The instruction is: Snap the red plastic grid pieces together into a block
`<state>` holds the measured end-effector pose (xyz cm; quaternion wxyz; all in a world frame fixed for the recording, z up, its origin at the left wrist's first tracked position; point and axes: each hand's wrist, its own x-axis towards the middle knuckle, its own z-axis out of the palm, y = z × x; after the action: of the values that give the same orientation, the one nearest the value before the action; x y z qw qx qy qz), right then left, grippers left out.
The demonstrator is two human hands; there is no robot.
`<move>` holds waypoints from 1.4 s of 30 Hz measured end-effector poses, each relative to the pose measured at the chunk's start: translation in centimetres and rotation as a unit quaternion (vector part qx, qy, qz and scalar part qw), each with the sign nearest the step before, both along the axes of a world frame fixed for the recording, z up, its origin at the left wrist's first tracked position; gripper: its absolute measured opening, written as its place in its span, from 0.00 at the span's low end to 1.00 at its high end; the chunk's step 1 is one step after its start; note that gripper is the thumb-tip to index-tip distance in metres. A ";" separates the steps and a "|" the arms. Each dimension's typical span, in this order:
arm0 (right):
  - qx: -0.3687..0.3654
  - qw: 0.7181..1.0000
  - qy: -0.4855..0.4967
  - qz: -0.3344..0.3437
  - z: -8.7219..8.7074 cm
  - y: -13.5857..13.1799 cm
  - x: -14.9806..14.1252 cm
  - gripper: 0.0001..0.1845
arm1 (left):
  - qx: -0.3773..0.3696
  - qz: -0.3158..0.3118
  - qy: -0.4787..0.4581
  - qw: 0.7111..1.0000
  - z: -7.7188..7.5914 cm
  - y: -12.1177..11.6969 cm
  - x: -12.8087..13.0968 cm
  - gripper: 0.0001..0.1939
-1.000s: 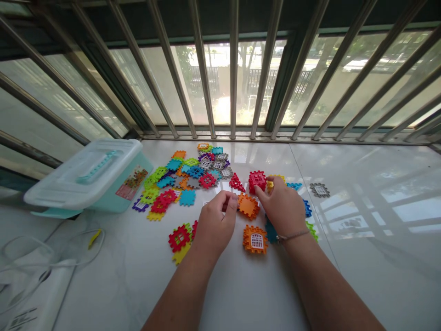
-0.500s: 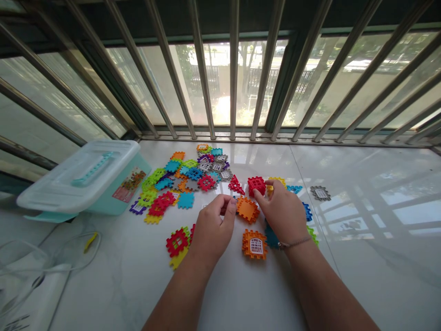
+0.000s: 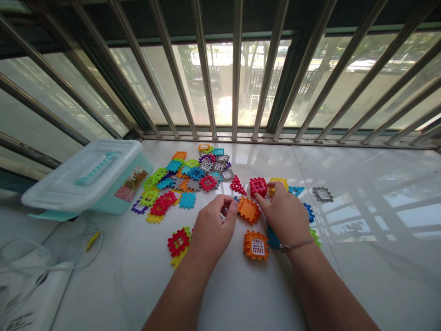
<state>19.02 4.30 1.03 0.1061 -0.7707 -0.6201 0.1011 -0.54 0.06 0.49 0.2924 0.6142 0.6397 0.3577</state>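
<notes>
Thumb and index finger of my right hand (image 3: 287, 209) are closed at the lower front and right side of a red block shaped like a cube with window grids (image 3: 258, 187), which rests on the floor. My left hand (image 3: 215, 225) is curled, thumb against the bent index finger; whatever its fingers may hold is hidden. Between the hands lies an orange square interlocking tile (image 3: 249, 210), close to my left fingertips. Below it sits an orange piece with a white window (image 3: 257, 246). A red triangular piece (image 3: 237, 185) is left of the cube. Yellow (image 3: 278, 182) and blue pieces (image 3: 296, 190) lie beyond my right hand.
A pile of colourful interlocking tiles (image 3: 196, 174) spreads at the left centre. Red and yellow tiles (image 3: 178, 242) lie beside my left forearm. A lidded turquoise box (image 3: 86, 177) stands left, near white cables (image 3: 98, 248). One grey window tile (image 3: 323, 194) lies right. Metal bars (image 3: 236, 82) line the back.
The red cube appears slightly turned at my right fingertips. My left hand keeps its curled pose. The whole view has shifted slightly.
</notes>
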 end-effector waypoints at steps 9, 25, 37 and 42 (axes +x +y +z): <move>0.095 0.995 0.034 0.020 1.9 -1.2 -0.7 0.20 | -0.012 0.084 -0.113 0.990 0.0 -0.3 -0.3 0.23; 0.110 0.888 0.090 0.438 -4.1 -12.8 -13.6 0.37 | 0.162 0.367 -0.619 0.675 4.7 0.9 -11.2 0.23; 0.086 0.944 0.105 0.301 -7.2 -8.5 -16.2 0.46 | 0.168 0.386 -0.603 0.678 3.2 1.8 -10.1 0.26; 0.080 0.936 0.134 0.315 -7.0 -5.9 -17.0 0.38 | 0.207 0.381 -0.563 0.704 2.3 2.4 -8.5 0.28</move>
<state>2.07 -1.63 -6.02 0.2120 -0.5043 -0.8172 0.1813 -9.06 2.51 2.76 0.3028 0.0480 0.4459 0.8410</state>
